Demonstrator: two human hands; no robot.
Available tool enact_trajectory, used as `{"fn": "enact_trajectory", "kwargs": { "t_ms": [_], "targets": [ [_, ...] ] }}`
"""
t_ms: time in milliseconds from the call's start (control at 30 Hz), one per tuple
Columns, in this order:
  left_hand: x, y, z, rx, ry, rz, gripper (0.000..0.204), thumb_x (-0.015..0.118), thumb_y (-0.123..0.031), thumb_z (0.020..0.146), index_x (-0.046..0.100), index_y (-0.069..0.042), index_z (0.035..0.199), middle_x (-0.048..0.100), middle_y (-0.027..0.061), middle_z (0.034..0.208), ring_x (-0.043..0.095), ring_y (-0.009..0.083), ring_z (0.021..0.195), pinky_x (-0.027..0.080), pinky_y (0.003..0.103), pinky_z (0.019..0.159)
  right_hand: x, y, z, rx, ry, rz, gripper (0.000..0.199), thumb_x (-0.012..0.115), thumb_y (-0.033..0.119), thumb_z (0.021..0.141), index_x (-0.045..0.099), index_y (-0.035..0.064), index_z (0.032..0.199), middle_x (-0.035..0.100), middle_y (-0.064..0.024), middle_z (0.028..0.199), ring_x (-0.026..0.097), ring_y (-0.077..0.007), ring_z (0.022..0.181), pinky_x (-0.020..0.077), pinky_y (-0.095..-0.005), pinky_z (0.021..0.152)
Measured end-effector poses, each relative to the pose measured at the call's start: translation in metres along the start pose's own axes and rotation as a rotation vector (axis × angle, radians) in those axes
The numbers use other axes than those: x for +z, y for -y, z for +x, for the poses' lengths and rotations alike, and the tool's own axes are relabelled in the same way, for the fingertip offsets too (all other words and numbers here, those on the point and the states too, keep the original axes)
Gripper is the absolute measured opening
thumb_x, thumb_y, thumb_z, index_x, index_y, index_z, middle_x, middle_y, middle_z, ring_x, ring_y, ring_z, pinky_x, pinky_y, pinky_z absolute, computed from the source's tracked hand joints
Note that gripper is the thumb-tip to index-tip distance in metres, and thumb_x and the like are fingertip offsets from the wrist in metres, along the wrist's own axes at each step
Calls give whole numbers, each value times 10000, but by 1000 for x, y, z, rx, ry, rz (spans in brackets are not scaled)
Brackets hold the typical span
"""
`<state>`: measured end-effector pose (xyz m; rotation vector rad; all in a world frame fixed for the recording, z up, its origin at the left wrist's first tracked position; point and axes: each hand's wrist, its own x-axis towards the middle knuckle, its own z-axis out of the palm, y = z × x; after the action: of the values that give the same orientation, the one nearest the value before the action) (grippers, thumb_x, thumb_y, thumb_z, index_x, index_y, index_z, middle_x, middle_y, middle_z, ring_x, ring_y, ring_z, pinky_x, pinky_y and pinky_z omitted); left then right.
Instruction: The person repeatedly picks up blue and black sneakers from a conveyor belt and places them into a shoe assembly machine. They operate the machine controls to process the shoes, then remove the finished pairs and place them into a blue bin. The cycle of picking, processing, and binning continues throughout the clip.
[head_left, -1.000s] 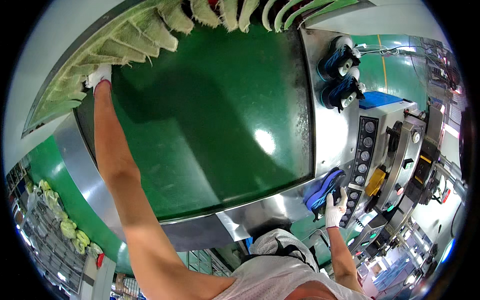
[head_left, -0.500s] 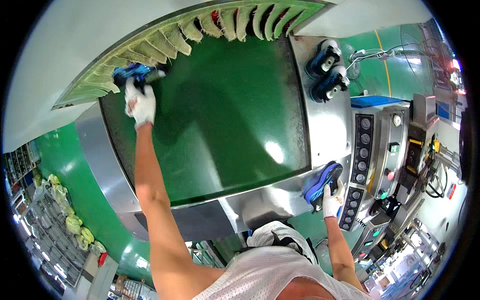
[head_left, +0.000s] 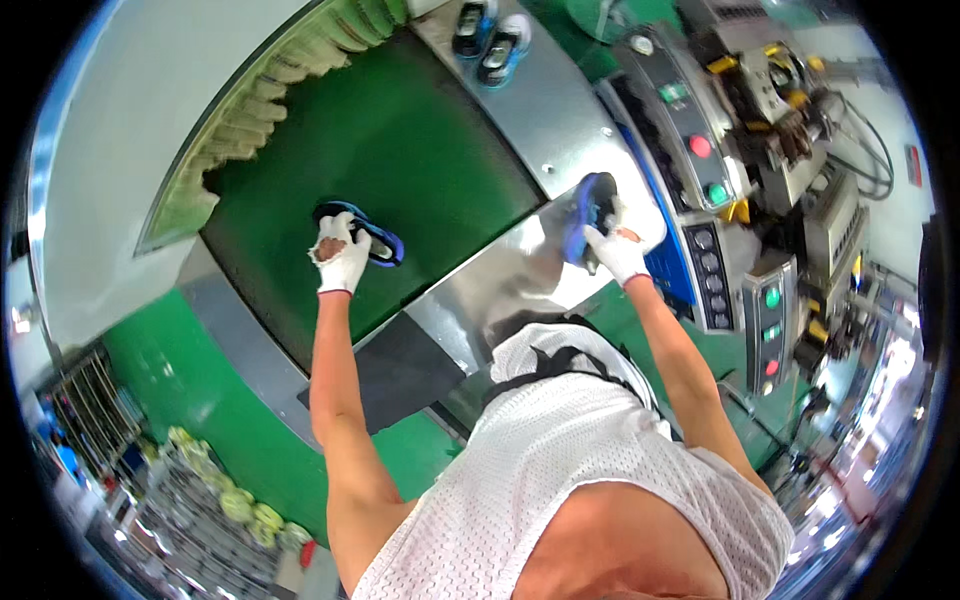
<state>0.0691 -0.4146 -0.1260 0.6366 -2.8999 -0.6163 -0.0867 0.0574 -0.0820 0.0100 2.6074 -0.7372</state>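
Observation:
My left hand [head_left: 342, 258], in a white glove with bare skin showing through a hole, is closed on a black and blue-purple shoe [head_left: 386, 246] over the green belt [head_left: 400, 130]. Part of that shoe is hidden under the hand. To the right, my gloved right hand [head_left: 620, 252] grips another dark shoe with a purple-blue sole [head_left: 592, 204], above the shiny metal edge of the machine. This second shoe is slightly blurred.
Fringed pale-green curtain strips [head_left: 250, 120] hang at the machine opening, far left. Two black, white and blue shoes [head_left: 504, 52] stand on the metal side ledge [head_left: 560, 110]. A control panel [head_left: 690, 130] with buttons lies to the right. A dark sheet [head_left: 400, 372] covers part of the front edge.
My left hand has come back from the curtain strips toward me, with a shoe in it. My right hand still holds its shoe. The whole view has turned.

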Motion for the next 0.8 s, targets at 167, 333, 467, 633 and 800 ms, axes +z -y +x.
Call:
{"fn": "enact_trajectory", "kwargs": {
  "t_ms": [167, 333, 467, 633, 800],
  "targets": [
    [-39, -101, 10, 229, 166, -6, 264, 727, -128, 813, 648, -78, 1059, 597, 150, 1005, 646, 343, 901, 525, 457, 765, -9, 43, -58, -325, 33, 341, 868, 755, 398, 798, 410, -43, 1462, 440, -279, 1482, 402, -423, 1425, 332, -456, 1198],
    [-65, -307, -2, 542, 325, -191, 339, 748, -69, 775, 674, -38, 1104, 611, 174, 1000, 661, 331, 859, 546, 425, 760, -38, 89, -78, -479, 141, 275, 812, 791, 305, 755, 440, -48, 1396, 488, -288, 1383, 508, -430, 1313, 444, -457, 1081],
    [-66, -447, 7, 933, 283, -232, 385, 782, -93, 740, 668, -33, 1103, 621, 176, 982, 650, 353, 882, 539, 432, 762, -70, 39, -49, -444, -408, 528, 694, 767, 260, 804, 469, 4, 1376, 567, -219, 1322, 582, -330, 1227, 483, -404, 1014],
    [-78, -615, 36, 1303, 162, -455, 547, 792, -109, 810, 591, -11, 1309, 623, 204, 1226, 610, 398, 1136, 497, 453, 1001, -223, -55, -63, -103, 37, 1101, 650, 771, 199, 868, 492, 36, 1433, 636, -119, 1302, 627, -203, 1151, 518, -344, 984],
    [-23, -736, 135, 1119, -38, -499, 498, 752, -144, 870, 577, 21, 1306, 608, 214, 1249, 609, 370, 1150, 493, 434, 1008, -306, -125, -117, 20, -59, 1683, 631, 806, 58, 836, 536, 38, 1407, 664, -83, 1242, 652, -173, 1085, 561, -365, 951]
  ]
}}
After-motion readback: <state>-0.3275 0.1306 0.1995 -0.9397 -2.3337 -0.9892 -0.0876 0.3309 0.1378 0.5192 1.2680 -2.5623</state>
